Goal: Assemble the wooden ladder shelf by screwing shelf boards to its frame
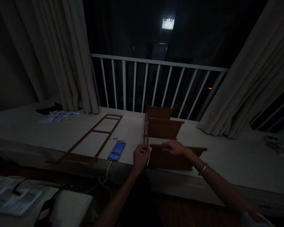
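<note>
A partly joined brown wooden shelf stands on the pale window ledge, with a ladder-like side frame (146, 129) and several boards running to the right. My left hand (140, 157) is closed at the near part of that side frame, its fingers around a thin metal rod (135, 145) whose tip pokes out to the left; its exact kind is too dark to tell. My right hand (176, 147) grips the upper edge of the nearest wooden board (170, 159), fingers bent over it. A second ladder-like frame (101, 131) lies flat to the left.
Small loose hardware (114, 138) lies beside a blurred phone (117, 151) with a white cable (107, 172). Crumpled paper (58, 116) rests by the left curtain (68, 56). White railing (165, 63) runs behind. A power strip (19, 198) sits on a table at lower left.
</note>
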### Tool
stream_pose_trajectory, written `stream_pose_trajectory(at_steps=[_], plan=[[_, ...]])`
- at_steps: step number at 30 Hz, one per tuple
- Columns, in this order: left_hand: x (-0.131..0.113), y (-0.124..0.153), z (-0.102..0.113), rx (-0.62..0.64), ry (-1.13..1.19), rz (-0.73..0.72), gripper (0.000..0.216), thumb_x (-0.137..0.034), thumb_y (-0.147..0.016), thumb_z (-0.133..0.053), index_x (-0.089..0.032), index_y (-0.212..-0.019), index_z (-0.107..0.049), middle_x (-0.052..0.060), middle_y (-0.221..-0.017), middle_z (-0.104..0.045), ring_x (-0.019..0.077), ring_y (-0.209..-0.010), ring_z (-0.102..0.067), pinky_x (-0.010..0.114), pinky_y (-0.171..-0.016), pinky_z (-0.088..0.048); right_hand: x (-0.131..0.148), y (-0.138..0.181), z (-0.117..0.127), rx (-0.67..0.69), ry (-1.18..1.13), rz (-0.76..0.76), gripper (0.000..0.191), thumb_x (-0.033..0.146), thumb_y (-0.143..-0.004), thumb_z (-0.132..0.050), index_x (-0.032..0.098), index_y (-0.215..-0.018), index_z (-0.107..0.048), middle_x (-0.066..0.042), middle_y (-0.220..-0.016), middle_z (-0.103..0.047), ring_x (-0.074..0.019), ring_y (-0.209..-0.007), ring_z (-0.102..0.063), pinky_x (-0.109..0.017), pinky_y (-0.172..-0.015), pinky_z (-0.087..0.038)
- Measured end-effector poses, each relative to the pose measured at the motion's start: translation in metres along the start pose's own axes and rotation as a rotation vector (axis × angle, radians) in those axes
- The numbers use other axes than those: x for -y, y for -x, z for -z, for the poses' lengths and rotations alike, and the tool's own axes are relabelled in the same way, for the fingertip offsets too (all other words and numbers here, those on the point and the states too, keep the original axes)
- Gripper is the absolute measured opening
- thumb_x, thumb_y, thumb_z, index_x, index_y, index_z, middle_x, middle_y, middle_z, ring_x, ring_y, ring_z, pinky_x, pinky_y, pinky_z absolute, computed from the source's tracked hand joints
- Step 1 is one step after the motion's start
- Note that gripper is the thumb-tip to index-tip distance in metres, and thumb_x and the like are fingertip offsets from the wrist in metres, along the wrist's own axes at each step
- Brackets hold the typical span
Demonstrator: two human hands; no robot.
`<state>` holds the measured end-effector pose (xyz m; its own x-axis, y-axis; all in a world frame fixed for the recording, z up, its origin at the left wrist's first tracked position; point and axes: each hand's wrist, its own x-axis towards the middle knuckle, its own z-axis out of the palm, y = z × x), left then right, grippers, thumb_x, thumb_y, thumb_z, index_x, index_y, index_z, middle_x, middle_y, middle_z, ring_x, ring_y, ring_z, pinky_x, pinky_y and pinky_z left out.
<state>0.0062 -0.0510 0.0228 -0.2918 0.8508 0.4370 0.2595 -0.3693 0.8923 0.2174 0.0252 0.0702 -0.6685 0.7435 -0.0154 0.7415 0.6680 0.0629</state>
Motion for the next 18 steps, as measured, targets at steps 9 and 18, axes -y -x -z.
stream_pose_trajectory(at_steps=[9,18], plan=[[0.0,0.002,0.0,0.006,-0.017,0.024,0.021,-0.026,-0.069,-0.056,-0.016,-0.087,-0.061,0.004,-0.084,-0.061,0.0122,-0.074,-0.056,0.024,-0.066,-0.045,-0.003,-0.001,-0.001,0.014,0.008,0.025,0.039,0.052,-0.081,-0.036,0.023,-0.098,-0.057,-0.006,-0.086,-0.065,-0.0198,-0.083,-0.058,-0.026,-0.069,-0.036],[-0.003,0.006,-0.01,-0.003,-0.009,0.06,0.027,-0.029,-0.069,-0.056,-0.017,-0.093,-0.06,0.005,-0.088,-0.063,0.012,-0.073,-0.057,0.024,-0.066,-0.045,-0.011,-0.003,0.001,0.027,0.061,0.025,0.04,0.052,-0.081,-0.036,0.024,-0.104,-0.055,-0.007,-0.092,-0.064,-0.0213,-0.088,-0.057,-0.027,-0.07,-0.036]])
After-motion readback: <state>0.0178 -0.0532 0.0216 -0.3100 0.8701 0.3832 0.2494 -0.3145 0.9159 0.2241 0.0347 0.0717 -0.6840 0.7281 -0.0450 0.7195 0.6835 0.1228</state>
